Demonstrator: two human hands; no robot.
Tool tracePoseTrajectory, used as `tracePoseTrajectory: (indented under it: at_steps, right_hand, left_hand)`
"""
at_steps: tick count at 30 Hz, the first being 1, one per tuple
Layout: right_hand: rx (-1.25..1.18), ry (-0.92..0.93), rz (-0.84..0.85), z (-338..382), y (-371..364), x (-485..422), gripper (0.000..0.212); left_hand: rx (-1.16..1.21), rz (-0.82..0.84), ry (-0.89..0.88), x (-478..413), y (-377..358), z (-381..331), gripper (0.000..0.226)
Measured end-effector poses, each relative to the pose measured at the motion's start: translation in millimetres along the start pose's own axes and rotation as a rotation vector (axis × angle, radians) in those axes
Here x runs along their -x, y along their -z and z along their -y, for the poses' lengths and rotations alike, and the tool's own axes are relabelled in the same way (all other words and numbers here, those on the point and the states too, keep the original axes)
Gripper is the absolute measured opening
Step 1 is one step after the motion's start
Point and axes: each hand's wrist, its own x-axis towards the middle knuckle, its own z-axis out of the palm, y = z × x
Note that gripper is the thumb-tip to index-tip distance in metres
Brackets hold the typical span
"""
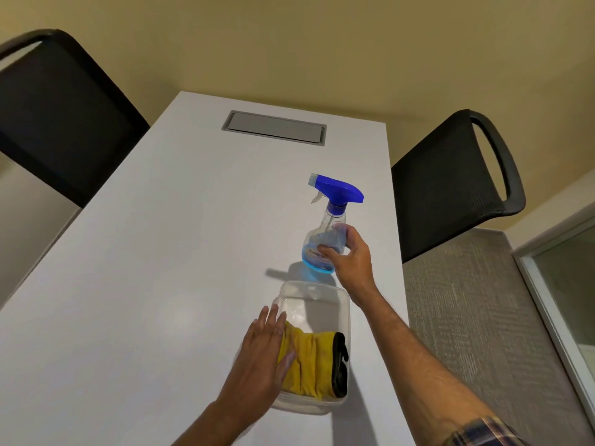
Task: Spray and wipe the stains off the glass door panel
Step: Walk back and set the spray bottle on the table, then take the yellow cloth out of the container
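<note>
White tabletop [145, 284], seen from above and behind the hands. 2 black chairs flank it: the left chair [54, 123] at the far left edge, the right chair [450, 185] pulled close to the right edge. A grey hatch [273, 127] sits flush in the tabletop's far end.

Right hand [349, 257]: grip wrapped around the lower body of the spray bottle [323, 243], thumb across the front, fingers behind. Bottle is clear with a blue trigger head, nozzle pointing left, a little blue liquid in the base. It tilts slightly; cannot tell whether its base touches the tabletop. A shadow lies just below it.

Left hand [267, 355]: flat, fingers straight and spread, palm down over the left rim of the clear tub [341, 304], fingertips resting on the yellow cloth [306, 362]. Grip wide, nothing held.

Cloth lies bunched in the tub's near half, with a black piece along its right side. Tub stands just near of the bottle.

Glass panel [570, 284] with pale frame shows at the far right, well apart from both hands.
</note>
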Motion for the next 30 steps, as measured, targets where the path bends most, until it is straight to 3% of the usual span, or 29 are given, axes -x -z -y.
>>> tracePoseTrajectory:
  at_steps: [9, 24, 30]
  right_hand:
    - [0.019, -0.059, 0.017, -23.8, -2.7, -10.9, 0.049]
    - [0.039, -0.066, 0.025, -38.6, -3.2, -12.0, 0.048]
    - [0.122, -0.109, 0.035, -32.5, 2.3, -3.1, 0.062]
  left_hand:
    - [-0.070, -0.128, -0.051, 0.4, -23.4, 11.8, 0.071]
    - [-0.152, -0.122, -0.008, 0.4, -19.0, 7.2, 0.072]
    - [-0.135, -0.101, 0.023, 2.7, -19.9, 8.7, 0.074]
